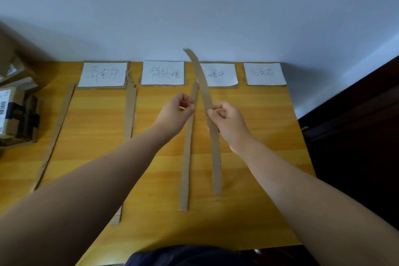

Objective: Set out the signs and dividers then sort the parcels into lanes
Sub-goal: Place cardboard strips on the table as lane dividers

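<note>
item: cardboard divider strip (210,114), long, thin, brown; lifted off the table (269,136), near end low over the wood, far end bowed up across the third sign (224,74). judged light and floppy, bends under its own weight, creases easily; best pinched near mid-length as here, with a second pinch farther along to keep it straight.
right hand (226,119): thumb and fingers pinched on that strip at about its middle.
left hand (177,112): fingers curled in a loose pinch just beside the laid strip (187,149); contact with it cannot be told.
laid strip: flat on the table, between second and third lanes, just left of the held one.
left of centre: a wider strip (129,114), partly under the left forearm; at the left edge, a slanted strip (56,134).
far row: four white paper signs on card, first (102,73), second (163,72), fourth (265,73); handwriting not legible.
far left: parcels (15,114), stacked off the lanes, unsorted.
obstruction: the raised far end crosses the third sign; lowering it carelessly could nudge that sign.
</note>
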A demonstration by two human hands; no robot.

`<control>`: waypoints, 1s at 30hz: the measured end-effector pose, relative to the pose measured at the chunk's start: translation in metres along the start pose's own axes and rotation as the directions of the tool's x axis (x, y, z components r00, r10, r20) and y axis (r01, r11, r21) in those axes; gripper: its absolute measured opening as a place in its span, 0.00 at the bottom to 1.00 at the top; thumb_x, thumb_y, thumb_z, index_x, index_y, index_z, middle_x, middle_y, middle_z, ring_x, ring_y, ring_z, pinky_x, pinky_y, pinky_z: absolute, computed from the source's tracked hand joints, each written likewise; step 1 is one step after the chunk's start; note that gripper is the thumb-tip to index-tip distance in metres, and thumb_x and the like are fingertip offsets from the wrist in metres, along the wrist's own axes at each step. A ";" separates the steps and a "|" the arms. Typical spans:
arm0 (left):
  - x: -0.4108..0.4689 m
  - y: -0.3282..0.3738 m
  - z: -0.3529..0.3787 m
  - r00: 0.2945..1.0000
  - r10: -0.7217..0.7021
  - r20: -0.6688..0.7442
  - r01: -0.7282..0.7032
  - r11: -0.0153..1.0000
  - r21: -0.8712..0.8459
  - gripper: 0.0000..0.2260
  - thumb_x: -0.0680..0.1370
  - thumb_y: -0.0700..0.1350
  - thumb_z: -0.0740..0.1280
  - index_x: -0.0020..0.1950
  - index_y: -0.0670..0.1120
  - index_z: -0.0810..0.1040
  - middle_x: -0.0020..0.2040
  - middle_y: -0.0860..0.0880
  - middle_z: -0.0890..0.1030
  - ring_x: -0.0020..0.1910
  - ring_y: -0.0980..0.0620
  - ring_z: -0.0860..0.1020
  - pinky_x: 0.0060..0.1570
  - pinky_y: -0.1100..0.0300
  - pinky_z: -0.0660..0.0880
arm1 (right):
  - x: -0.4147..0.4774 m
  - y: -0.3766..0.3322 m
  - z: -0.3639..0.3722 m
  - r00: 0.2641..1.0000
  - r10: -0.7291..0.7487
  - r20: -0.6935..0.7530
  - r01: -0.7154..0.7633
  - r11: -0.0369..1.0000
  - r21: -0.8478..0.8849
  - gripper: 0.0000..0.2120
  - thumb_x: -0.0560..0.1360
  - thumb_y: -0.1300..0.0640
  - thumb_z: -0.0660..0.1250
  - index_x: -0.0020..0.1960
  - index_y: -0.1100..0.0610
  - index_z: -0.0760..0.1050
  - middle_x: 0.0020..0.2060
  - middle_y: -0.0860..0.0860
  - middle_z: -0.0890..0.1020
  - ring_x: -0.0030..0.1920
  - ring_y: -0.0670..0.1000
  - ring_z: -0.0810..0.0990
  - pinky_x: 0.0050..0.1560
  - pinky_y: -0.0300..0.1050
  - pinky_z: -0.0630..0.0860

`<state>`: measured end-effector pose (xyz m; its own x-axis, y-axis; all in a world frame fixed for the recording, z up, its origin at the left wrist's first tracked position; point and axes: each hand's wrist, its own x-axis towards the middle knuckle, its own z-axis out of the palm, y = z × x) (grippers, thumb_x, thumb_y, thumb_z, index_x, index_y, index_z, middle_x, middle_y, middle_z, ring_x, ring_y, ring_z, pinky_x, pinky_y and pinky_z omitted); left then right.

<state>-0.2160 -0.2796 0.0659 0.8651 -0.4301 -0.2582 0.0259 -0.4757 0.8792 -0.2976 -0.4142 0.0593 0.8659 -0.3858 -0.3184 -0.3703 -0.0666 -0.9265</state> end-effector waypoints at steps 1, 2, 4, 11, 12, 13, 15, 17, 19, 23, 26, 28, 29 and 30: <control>0.001 -0.006 0.007 0.999 0.031 0.010 -0.032 0.986 0.164 0.08 0.79 0.45 0.64 0.57 0.47 0.74 0.52 0.50 0.76 0.49 0.52 0.76 0.47 0.58 0.74 | 0.000 0.004 -0.011 1.000 0.000 -0.019 0.000 1.000 -0.026 0.07 0.80 0.57 0.63 0.55 0.58 0.75 0.39 0.52 0.82 0.40 0.50 0.81 0.48 0.51 0.78; 0.002 -0.014 0.014 0.998 0.044 0.037 -0.053 0.946 0.320 0.12 0.79 0.45 0.64 0.63 0.47 0.73 0.58 0.49 0.74 0.54 0.50 0.75 0.51 0.57 0.73 | 0.000 0.007 -0.022 0.999 0.000 -0.036 -0.001 0.999 -0.051 0.09 0.80 0.56 0.63 0.58 0.59 0.74 0.41 0.53 0.83 0.42 0.50 0.81 0.50 0.52 0.78; 0.003 -0.033 0.026 0.991 0.009 0.134 -0.086 0.804 0.588 0.20 0.79 0.46 0.64 0.71 0.48 0.67 0.69 0.46 0.68 0.65 0.44 0.70 0.61 0.51 0.71 | 0.001 0.014 -0.038 0.998 -0.002 -0.063 -0.002 0.998 -0.067 0.10 0.80 0.56 0.63 0.60 0.59 0.73 0.41 0.52 0.83 0.45 0.51 0.81 0.53 0.53 0.78; -0.007 -0.079 0.046 0.939 -0.233 0.252 -0.119 0.469 0.875 0.28 0.80 0.48 0.62 0.78 0.51 0.54 0.75 0.45 0.57 0.70 0.40 0.62 0.65 0.47 0.69 | 0.010 0.041 -0.048 0.997 0.038 -0.065 -0.035 0.998 0.043 0.04 0.80 0.61 0.62 0.49 0.53 0.73 0.39 0.50 0.82 0.39 0.49 0.80 0.47 0.45 0.77; -0.008 -0.081 0.048 0.940 -0.236 0.247 -0.112 0.472 0.874 0.28 0.80 0.48 0.62 0.78 0.51 0.55 0.73 0.45 0.59 0.68 0.40 0.63 0.63 0.47 0.70 | 0.011 0.044 -0.045 0.997 0.050 -0.059 -0.046 0.998 0.053 0.05 0.80 0.61 0.62 0.48 0.53 0.73 0.39 0.50 0.82 0.39 0.49 0.80 0.47 0.44 0.77; -0.008 -0.082 0.048 0.942 -0.232 0.241 -0.106 0.475 0.873 0.28 0.80 0.48 0.62 0.77 0.50 0.55 0.72 0.45 0.60 0.67 0.40 0.64 0.62 0.47 0.71 | 0.012 0.047 -0.043 0.997 0.062 -0.053 -0.058 0.996 0.067 0.06 0.80 0.62 0.62 0.47 0.53 0.73 0.40 0.50 0.82 0.41 0.49 0.81 0.47 0.43 0.76; -0.005 -0.082 0.049 0.948 -0.223 0.229 -0.094 0.490 0.867 0.26 0.80 0.47 0.63 0.76 0.49 0.58 0.69 0.44 0.62 0.65 0.40 0.66 0.61 0.47 0.72 | 0.015 0.050 -0.037 0.996 0.077 -0.043 -0.073 0.993 0.090 0.08 0.80 0.63 0.61 0.46 0.52 0.73 0.41 0.49 0.83 0.44 0.49 0.80 0.46 0.41 0.74; -0.002 -0.080 0.049 0.951 -0.223 0.214 -0.073 0.511 0.856 0.24 0.80 0.46 0.63 0.74 0.47 0.61 0.67 0.43 0.64 0.62 0.40 0.67 0.59 0.47 0.73 | 0.017 0.052 -0.032 0.996 0.079 -0.041 -0.075 0.993 0.096 0.07 0.80 0.63 0.61 0.47 0.52 0.73 0.42 0.50 0.83 0.45 0.49 0.80 0.47 0.41 0.73; 0.001 -0.079 0.048 0.953 -0.222 0.206 -0.063 0.522 0.851 0.23 0.79 0.46 0.64 0.73 0.46 0.62 0.66 0.43 0.65 0.61 0.40 0.68 0.58 0.47 0.74 | 0.018 0.053 -0.030 0.997 0.071 -0.031 -0.068 0.994 0.087 0.07 0.80 0.63 0.61 0.47 0.53 0.73 0.43 0.51 0.83 0.45 0.49 0.81 0.47 0.40 0.73; 0.002 -0.077 0.048 0.960 -0.216 0.179 -0.035 0.541 0.840 0.24 0.79 0.45 0.63 0.74 0.47 0.62 0.65 0.43 0.65 0.60 0.41 0.69 0.58 0.47 0.74 | 0.018 0.052 -0.036 0.998 0.051 -0.039 -0.049 0.996 0.068 0.08 0.79 0.63 0.62 0.47 0.51 0.73 0.43 0.51 0.83 0.48 0.50 0.81 0.49 0.42 0.74; 0.000 -0.073 0.048 0.973 -0.175 0.147 -0.028 0.549 0.836 0.26 0.78 0.45 0.65 0.75 0.49 0.60 0.67 0.43 0.63 0.62 0.41 0.68 0.57 0.49 0.74 | 0.020 0.046 -0.050 0.997 0.036 -0.070 -0.031 0.997 0.071 0.09 0.79 0.63 0.62 0.46 0.50 0.74 0.45 0.52 0.83 0.47 0.49 0.81 0.47 0.39 0.72; 0.000 -0.067 0.047 0.983 -0.137 0.125 -0.027 0.560 0.828 0.28 0.78 0.46 0.65 0.75 0.49 0.59 0.69 0.43 0.62 0.64 0.41 0.68 0.58 0.50 0.73 | 0.021 0.046 -0.063 0.993 0.045 -0.109 -0.038 0.997 0.066 0.08 0.79 0.63 0.62 0.48 0.51 0.75 0.47 0.54 0.83 0.49 0.51 0.81 0.49 0.40 0.74; 0.000 -0.064 0.047 0.985 -0.122 0.121 -0.031 0.567 0.823 0.28 0.78 0.47 0.65 0.76 0.49 0.58 0.70 0.43 0.61 0.65 0.41 0.67 0.58 0.50 0.73 | 0.022 0.048 -0.069 0.989 0.055 -0.136 -0.047 0.997 0.062 0.07 0.79 0.63 0.62 0.48 0.52 0.75 0.49 0.55 0.83 0.50 0.53 0.81 0.51 0.42 0.75; 0.001 -0.060 0.047 0.987 -0.110 0.121 -0.036 0.575 0.817 0.28 0.78 0.48 0.65 0.75 0.49 0.59 0.71 0.43 0.61 0.66 0.41 0.67 0.59 0.49 0.72 | 0.024 0.051 -0.076 0.984 0.069 -0.165 -0.061 0.996 0.058 0.06 0.79 0.63 0.62 0.49 0.53 0.75 0.50 0.57 0.83 0.52 0.54 0.81 0.54 0.45 0.76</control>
<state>-0.2402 -0.2872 -0.0059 0.7898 -0.4651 -0.3999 -0.4261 -0.8850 0.1877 -0.3217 -0.4969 0.0197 0.7710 -0.5356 -0.3445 -0.4020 0.0103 -0.9156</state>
